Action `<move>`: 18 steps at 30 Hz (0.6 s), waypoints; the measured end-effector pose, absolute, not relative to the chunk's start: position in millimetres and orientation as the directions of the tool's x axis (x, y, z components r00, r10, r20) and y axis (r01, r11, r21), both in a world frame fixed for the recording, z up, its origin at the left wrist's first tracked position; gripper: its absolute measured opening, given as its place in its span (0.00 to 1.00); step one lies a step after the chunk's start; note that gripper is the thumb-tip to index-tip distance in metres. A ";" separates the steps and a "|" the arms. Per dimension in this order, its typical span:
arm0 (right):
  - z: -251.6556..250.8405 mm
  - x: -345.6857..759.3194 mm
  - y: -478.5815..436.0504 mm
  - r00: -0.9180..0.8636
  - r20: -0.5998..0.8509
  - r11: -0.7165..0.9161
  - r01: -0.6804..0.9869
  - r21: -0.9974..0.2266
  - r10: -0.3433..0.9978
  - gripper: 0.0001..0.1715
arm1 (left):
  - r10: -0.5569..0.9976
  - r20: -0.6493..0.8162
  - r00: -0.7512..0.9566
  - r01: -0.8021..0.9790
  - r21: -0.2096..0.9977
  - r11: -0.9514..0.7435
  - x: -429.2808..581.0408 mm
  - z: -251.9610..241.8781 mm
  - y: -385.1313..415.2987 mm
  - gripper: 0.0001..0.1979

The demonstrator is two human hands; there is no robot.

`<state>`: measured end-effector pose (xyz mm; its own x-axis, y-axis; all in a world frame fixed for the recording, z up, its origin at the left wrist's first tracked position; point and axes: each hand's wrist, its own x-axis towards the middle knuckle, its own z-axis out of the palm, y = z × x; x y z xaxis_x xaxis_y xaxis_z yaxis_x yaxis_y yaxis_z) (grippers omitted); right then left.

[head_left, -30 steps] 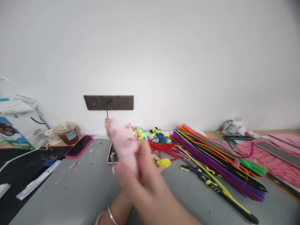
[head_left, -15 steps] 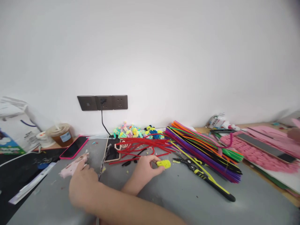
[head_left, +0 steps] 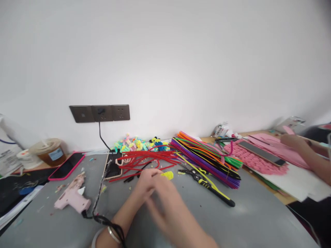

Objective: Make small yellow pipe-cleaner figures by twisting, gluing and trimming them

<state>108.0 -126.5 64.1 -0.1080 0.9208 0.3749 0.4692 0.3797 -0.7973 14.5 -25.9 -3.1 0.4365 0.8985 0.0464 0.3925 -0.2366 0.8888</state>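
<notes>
My left hand, with a bangle at the wrist, is closed on a small bright yellow pipe-cleaner piece just above the grey mat. Most of its fingers are covered by my right hand, which crosses in front, smeared by motion, its grip unclear. To the left a pink glue gun lies on its side on the mat, its black cord running beside my left wrist. Red pipe cleaners are spread behind my hands. Pliers with black and yellow handles lie to the right.
A bundle of coloured pipe cleaners lies beyond the pliers. Small colourful pieces are heaped by the wall. Two phones, one pink-edged, and a lidded drink cup stand left. Another person's hand is over pink sheets at right.
My right hand has left the glue gun and come back across to my left hand. The view has turned right, bringing more of the other person's arm into sight.
</notes>
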 end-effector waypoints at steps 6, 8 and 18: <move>-28.6 264.2 -145.7 0.225 0.494 0.039 0.883 -0.468 0.840 0.11 | 0.900 0.057 0.432 0.442 0.856 -0.266 14.7 -3.2 -24.8 0.13; -56.2 290.9 -157.8 0.266 0.514 -0.078 0.930 -0.358 0.816 0.17 | 0.897 0.051 0.439 0.450 0.852 -0.268 14.7 -3.6 -25.0 0.13; -25.4 295.4 -182.0 0.141 0.148 -0.008 0.749 -0.663 0.979 0.11 | 0.913 0.059 0.404 0.459 0.850 -0.259 13.5 -6.7 -23.2 0.15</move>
